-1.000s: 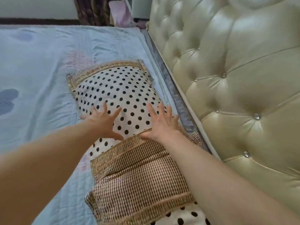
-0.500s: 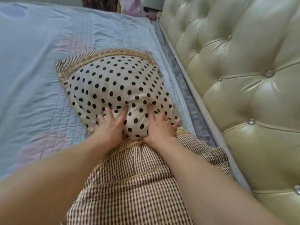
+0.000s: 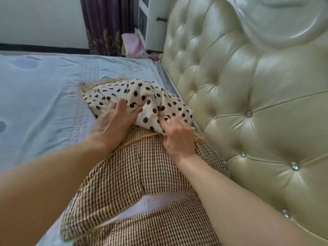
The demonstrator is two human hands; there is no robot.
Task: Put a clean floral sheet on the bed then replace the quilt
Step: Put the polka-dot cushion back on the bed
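- Left hand (image 3: 113,125) lies on the pillow (image 3: 142,100), fingers curled into the dotted cloth, bunching it.
- Right hand (image 3: 177,137) pinches the same cloth just beside the headboard (image 3: 248,96).
- Sheet (image 3: 44,96), pale blue, spreads left of the left fingers, under the pillow.

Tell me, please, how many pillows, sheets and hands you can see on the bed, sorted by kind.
Polka-dot pillows: 1, the far pillow, gripped by the left hand and right hand.
Checked pillows: 1, the near pillow, by the headboard.
Pale blue sheets: 1, the sheet.
Hands: 2.
Total: 5.
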